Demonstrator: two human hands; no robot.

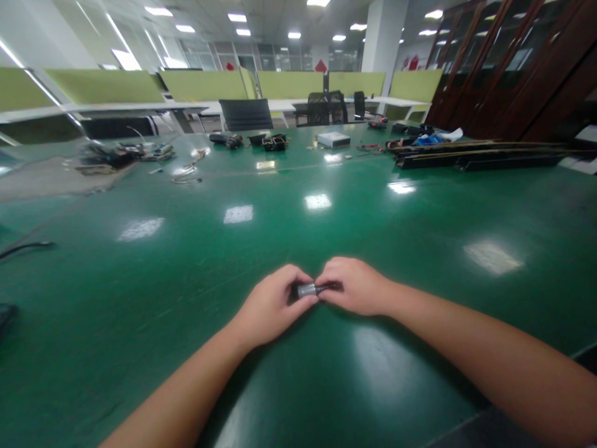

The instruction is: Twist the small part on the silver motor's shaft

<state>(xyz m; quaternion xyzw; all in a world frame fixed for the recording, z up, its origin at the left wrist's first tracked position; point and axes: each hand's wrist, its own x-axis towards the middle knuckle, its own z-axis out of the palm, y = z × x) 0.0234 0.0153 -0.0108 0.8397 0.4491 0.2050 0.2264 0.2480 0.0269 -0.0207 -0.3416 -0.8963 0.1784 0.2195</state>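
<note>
Both hands meet over the near middle of the glossy green table (186,261). Between them is a small silver cylinder (306,290) with a dark, thin shaft-like part at its right end; its exact kind is too small to make out. My left hand (275,302) is closed around the cylinder, thumb below and fingers above. My right hand (352,286) pinches the dark thin part, with its fingertips against the cylinder's right end. The left end of the piece is dark and partly hidden in my left fingers.
At the far left lies a heap of electronic parts (112,155) beside loose wires (189,174). Farther back stand a power tool (226,140), black parts (274,142) and a silver box (333,139). Long black rails (476,155) lie far right. A black cable (28,249) reaches in from the left.
</note>
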